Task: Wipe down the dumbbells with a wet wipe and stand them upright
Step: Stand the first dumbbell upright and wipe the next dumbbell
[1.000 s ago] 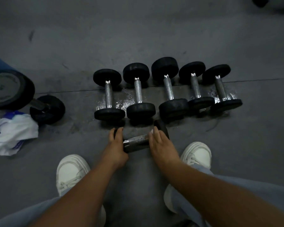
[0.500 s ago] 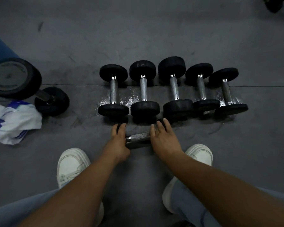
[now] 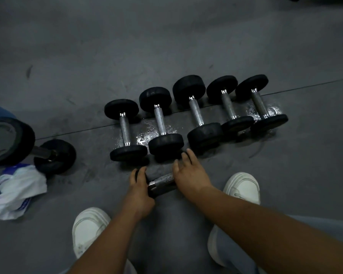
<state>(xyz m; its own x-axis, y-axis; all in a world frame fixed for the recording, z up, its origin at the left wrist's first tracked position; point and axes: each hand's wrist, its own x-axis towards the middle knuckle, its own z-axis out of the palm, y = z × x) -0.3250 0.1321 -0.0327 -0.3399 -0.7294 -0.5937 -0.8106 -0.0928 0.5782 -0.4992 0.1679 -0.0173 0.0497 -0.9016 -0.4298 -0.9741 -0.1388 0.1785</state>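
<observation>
Now the left hand (image 3: 140,186) is gripping one end of the lying dumbbell (image 3: 161,183), just before the row of dumbbells (image 3: 194,111); the right hand (image 3: 188,175) is laying spread fingers over the other end, probably to tip it upright.

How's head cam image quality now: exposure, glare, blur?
Head view: dim, underexposed; the row of black-ended, steel-handled dumbbells loses detail in the ends. Head view: glare off the wet patch on the grey floor under them. Head view: left hand and right hand on the near dumbbell look slightly soft.
</observation>
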